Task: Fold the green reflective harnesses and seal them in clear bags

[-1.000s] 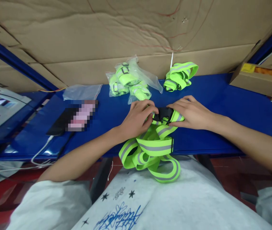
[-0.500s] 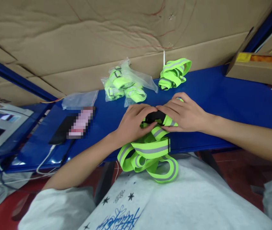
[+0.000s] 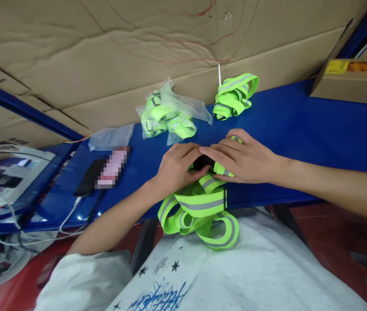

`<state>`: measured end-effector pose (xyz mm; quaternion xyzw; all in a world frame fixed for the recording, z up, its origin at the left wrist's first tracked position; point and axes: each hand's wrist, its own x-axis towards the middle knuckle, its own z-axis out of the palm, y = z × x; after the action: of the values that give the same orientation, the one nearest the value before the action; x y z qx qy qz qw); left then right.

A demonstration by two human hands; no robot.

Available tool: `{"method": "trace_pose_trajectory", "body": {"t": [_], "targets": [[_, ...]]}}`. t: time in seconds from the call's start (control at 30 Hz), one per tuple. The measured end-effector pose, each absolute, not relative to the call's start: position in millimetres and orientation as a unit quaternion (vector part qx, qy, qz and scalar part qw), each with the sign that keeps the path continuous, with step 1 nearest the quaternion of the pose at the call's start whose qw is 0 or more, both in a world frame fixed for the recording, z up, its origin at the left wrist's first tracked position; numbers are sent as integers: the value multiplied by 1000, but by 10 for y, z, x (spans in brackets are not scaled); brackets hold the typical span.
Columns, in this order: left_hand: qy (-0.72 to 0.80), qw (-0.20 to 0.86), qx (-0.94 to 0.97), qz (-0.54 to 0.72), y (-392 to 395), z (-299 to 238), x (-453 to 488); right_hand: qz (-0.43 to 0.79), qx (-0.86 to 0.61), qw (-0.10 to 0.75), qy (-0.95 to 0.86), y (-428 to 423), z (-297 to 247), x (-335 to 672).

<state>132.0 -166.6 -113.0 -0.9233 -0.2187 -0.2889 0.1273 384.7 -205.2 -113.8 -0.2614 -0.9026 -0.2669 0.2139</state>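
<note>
A bundle of neon-green reflective strap (image 3: 199, 204) with a grey stripe hangs in loops below my hands, over the table's front edge against my shirt. My left hand (image 3: 180, 166) is closed on a black part (image 3: 204, 161) joined to the strap; the fingers hide most of it, so I cannot tell what it is. From the other side my right hand (image 3: 245, 160) grips the strap beside that black part, with a bit of green showing between its fingers. Both hands meet just above the blue table (image 3: 287, 134). A black slider sits on one hanging loop.
Bagged green straps (image 3: 166, 114) lie at the back, with a loose strap bundle (image 3: 235, 97) to their right. At left are an empty clear bag (image 3: 110, 137), a phone (image 3: 114, 167) and a black power bank (image 3: 89, 177) with a white cable. A cardboard box (image 3: 352, 84) stands far right.
My right hand has shifted slightly left and down, covering more of the black part. The hanging strap loops barely moved. The view has tilted slightly.
</note>
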Motion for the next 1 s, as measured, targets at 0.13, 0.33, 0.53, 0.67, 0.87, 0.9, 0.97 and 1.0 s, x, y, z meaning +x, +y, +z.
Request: {"method": "trace_pose_trajectory", "body": {"t": [0.13,0.33,0.53,0.67,0.87,0.9,0.97,1.0], "targets": [[-191,162,-918,-307,-1665,-1130,1325,-280,-277,197,-898,-2073,-1110,3820],[-167,199,-931,-255,-1633,-1119,1313,-289,-294,143,-900,-2105,-1093,3811],[-174,205,-941,-207,-1652,-1071,1332,-285,-304,123,-901,-2136,-1086,3757],[-186,180,-948,-183,-1648,-985,1300,-276,-302,125,-904,-2146,-1053,3762],[-228,60,-965,-113,-1576,-905,1151,-244,-373,98,-890,-2107,-986,3894],[-241,61,-963,-103,-1570,-906,1141,-229,-394,87,-886,-2084,-986,3927],[-258,58,-960,-98,-1565,-907,1139,-190,-429,68,-881,-2027,-1002,3994],[-261,38,-959,-104,-1563,-900,1140,-167,-439,61,-880,-1994,-1013,4027]]}}
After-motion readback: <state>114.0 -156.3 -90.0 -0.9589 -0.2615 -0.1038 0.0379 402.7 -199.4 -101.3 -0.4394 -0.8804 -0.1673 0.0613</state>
